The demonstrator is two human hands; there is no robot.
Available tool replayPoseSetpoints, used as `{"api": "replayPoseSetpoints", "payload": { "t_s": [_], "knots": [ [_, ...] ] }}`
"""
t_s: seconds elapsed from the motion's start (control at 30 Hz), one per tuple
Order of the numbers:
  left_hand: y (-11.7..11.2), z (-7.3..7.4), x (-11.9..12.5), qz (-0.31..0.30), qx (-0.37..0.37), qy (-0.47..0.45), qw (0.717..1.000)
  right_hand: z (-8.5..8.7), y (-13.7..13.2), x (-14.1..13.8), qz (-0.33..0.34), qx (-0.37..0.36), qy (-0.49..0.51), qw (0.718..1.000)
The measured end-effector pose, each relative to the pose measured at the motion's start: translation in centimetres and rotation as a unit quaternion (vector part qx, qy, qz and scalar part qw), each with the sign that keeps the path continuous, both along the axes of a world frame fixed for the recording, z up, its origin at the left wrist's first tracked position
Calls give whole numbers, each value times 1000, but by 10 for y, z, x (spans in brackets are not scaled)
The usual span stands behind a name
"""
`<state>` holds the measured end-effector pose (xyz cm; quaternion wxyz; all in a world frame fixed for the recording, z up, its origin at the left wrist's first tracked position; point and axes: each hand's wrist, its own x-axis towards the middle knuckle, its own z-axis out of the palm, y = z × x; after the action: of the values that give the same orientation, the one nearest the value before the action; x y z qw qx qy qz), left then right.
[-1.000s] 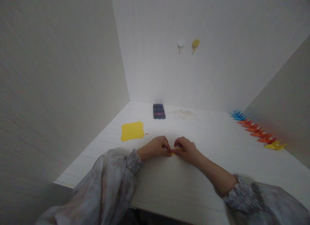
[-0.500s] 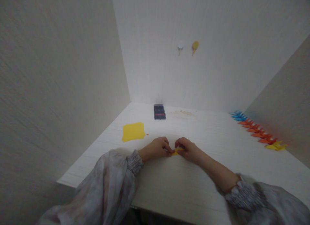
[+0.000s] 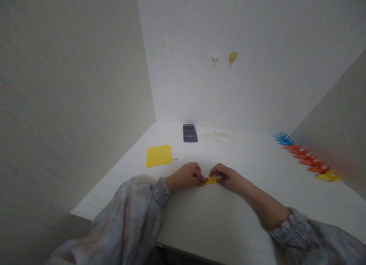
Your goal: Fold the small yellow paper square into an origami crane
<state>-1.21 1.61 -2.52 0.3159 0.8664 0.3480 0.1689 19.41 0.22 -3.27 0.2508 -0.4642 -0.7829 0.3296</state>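
A small folded yellow paper piece (image 3: 212, 179) lies on the white table (image 3: 217, 215) between my two hands. My left hand (image 3: 187, 175) pinches its left end with closed fingers. My right hand (image 3: 228, 176) pinches its right end, fingers curled over it. Most of the paper is covered by my fingers. Both sleeves are loose and grey-patterned.
A flat yellow paper sheet (image 3: 159, 155) lies at the left. A dark blurred small box (image 3: 190, 133) stands near the back wall. Several folded paper shapes, blue (image 3: 282, 138), orange (image 3: 305, 158) and yellow (image 3: 328, 176), line the right wall. Two round hooks (image 3: 224, 57) hang on the back wall.
My hands have moved slightly apart, and more of the yellow paper piece shows between them. The view has shifted a little.
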Motion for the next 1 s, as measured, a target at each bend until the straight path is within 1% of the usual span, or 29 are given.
{"api": "replayPoseSetpoints", "payload": {
  "t_s": [0.07,0.2,0.33,0.47,0.63,0.73,0.83,0.9,1.0],
  "knots": [
    [0,0,0,8,-9,-3,1000,3,-1,1,5,-7,10,1000],
    [0,1,0,4,-24,-21,999,8,-3,-1,-21,-33,6,999],
    [0,1,-1,5,-22,-32,999,7,-7,-5,-32,10,-16,999],
    [-1,1,0,24,-24,-40,999,4,-9,-8,-29,47,-39,998],
    [-3,2,1,41,-21,-49,998,8,-13,-12,-31,81,-55,995],
    [-5,4,2,39,-4,-51,998,11,-14,-13,-36,78,-66,994],
    [-7,6,3,24,16,-51,998,12,-15,-13,-45,66,-74,994],
    [-9,8,3,14,29,-54,998,12,-16,-14,-38,60,-65,995],
    [-10,10,4,17,31,-60,998,12,-18,-16,-25,50,-43,997]
  ]
}}
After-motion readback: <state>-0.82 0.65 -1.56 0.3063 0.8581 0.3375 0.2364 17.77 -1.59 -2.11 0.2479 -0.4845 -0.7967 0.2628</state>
